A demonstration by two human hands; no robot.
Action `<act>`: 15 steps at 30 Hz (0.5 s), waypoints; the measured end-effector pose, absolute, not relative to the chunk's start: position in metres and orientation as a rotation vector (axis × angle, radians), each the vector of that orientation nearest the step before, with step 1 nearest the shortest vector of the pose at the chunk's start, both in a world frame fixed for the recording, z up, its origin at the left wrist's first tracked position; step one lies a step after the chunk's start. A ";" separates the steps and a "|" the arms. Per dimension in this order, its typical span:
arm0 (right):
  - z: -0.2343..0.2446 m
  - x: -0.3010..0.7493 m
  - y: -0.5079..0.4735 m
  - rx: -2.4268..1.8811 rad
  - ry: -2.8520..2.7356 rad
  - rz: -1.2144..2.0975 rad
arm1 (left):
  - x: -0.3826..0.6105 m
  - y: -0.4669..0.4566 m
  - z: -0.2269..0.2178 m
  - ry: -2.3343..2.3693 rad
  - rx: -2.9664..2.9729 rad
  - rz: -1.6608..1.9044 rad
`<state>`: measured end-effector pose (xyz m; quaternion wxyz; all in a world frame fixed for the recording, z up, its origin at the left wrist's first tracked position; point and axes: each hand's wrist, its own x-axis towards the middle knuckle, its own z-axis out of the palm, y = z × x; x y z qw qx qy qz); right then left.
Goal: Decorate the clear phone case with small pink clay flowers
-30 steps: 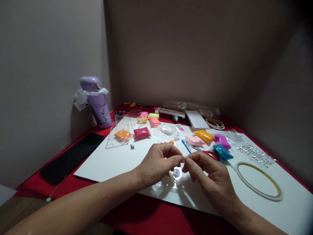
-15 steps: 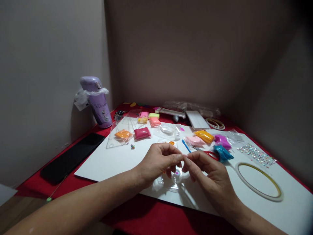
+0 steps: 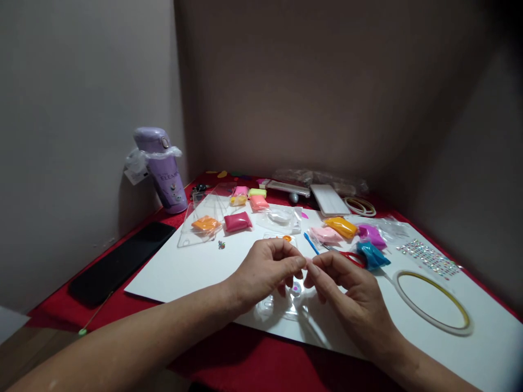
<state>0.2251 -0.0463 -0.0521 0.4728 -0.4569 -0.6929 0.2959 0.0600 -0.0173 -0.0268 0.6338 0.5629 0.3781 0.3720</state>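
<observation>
My left hand [image 3: 267,272] and my right hand [image 3: 347,288] meet at the fingertips above the white board [image 3: 192,280]. Pinched between them is a tiny pale pink piece [image 3: 309,262], apparently soft clay, mostly covered by the fingers. Both hands are closed on it. Beneath them lies a clear plastic case [image 3: 286,310] with a small pink-centred spot [image 3: 296,288] on it. Just beyond the fingers are a blue modelling tool [image 3: 311,243], red-handled scissors [image 3: 353,258] and a pale pink clay packet [image 3: 326,235].
Orange [image 3: 207,224], crimson [image 3: 237,222] and teal [image 3: 372,256] clay packets lie around the board. A tape roll [image 3: 433,303] and a gem sticker sheet [image 3: 429,258] are at right. At left stand a purple bottle [image 3: 167,174] and a black phone [image 3: 122,261].
The fingertips have shifted very slightly, and a bit more of the pale pink piece shows between them. Everything else stays in place.
</observation>
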 end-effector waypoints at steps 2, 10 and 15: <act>-0.052 0.225 -0.046 -1.121 -1.689 0.724 | 0.060 -0.017 -0.028 0.846 1.287 0.850; -0.053 0.226 -0.047 -1.118 -1.709 0.700 | 0.058 -0.015 -0.029 0.867 1.328 0.858; -0.052 0.226 -0.048 -1.103 -1.717 0.679 | 0.059 -0.016 -0.029 0.877 1.332 0.894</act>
